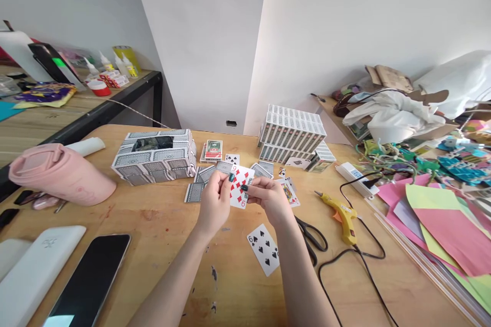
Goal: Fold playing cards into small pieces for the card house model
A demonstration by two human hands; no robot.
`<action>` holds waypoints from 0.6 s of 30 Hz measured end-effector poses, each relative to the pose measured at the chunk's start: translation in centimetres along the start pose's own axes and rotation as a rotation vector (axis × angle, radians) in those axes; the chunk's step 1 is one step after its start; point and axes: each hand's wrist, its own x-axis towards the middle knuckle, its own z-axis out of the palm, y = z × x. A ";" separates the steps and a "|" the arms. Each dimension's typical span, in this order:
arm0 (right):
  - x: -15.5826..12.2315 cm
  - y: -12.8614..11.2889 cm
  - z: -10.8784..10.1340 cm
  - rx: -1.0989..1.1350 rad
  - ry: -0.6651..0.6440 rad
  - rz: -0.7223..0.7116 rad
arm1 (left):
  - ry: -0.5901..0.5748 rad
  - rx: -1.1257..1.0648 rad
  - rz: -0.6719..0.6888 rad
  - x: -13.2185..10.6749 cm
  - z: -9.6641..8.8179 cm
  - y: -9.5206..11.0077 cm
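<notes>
Between my two hands a playing card (238, 195), the nine of diamonds, is held up facing me. My left hand (215, 198) pinches its left edge, and my right hand (269, 198) grips the right edge, thumb on the face. Loose cards lie on the table behind, some face down (195, 192) and a face card (288, 193) partly hidden by my right hand. Nearer to me is a six of spades (264, 250), face up. A box built from playing cards (155, 158) stands to the left, with an opening in its top.
Stacked card packs (293, 133) stand at the back. On the right are black scissors (316, 237), a yellow glue gun (341, 217) with its cord, a power strip (356, 180) and coloured paper (441, 219). A pink tumbler (63, 173) and a phone (90, 281) lie left.
</notes>
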 end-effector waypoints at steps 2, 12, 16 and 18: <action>-0.1 -0.1 -0.1 -0.071 -0.054 -0.033 | -0.051 -0.009 0.013 0.0 -0.3 0.2; 0.1 0.2 -0.7 -0.374 0.052 -0.330 | -0.267 0.129 0.062 0.0 -1.3 1.2; 0.3 0.2 -1.2 -0.314 0.122 -0.345 | -0.312 0.137 0.043 0.3 -1.4 1.1; 0.1 -0.1 -1.1 -0.327 0.112 -0.367 | -0.297 0.180 0.096 0.5 -1.6 1.1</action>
